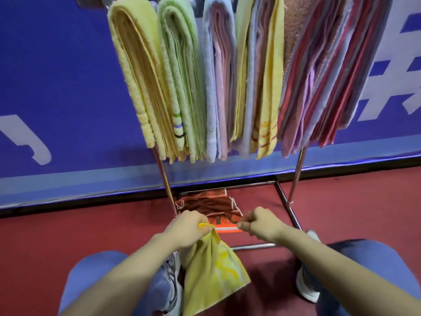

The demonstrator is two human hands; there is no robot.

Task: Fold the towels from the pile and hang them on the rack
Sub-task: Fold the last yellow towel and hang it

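My left hand point(189, 229) grips a corner of a yellow towel point(214, 274), which hangs down between my knees. My right hand point(259, 222) is curled into a fist just to its right, a small gap apart; whether its fingertips pinch anything I cannot tell. Above stands the metal rack point(296, 169), its bar hidden under several folded towels: yellow point(136, 71), green point(180, 83), pale blue and pink point(218, 87), yellow-blue point(259, 87), and red and purple ones point(323, 76).
An orange-red cloth bag point(211, 207) lies on the red floor inside the rack's base frame point(282, 197). A blue wall with white markings point(57, 87) rises behind the rack. My shoes point(305, 286) and jeans-clad knees flank the hanging towel.
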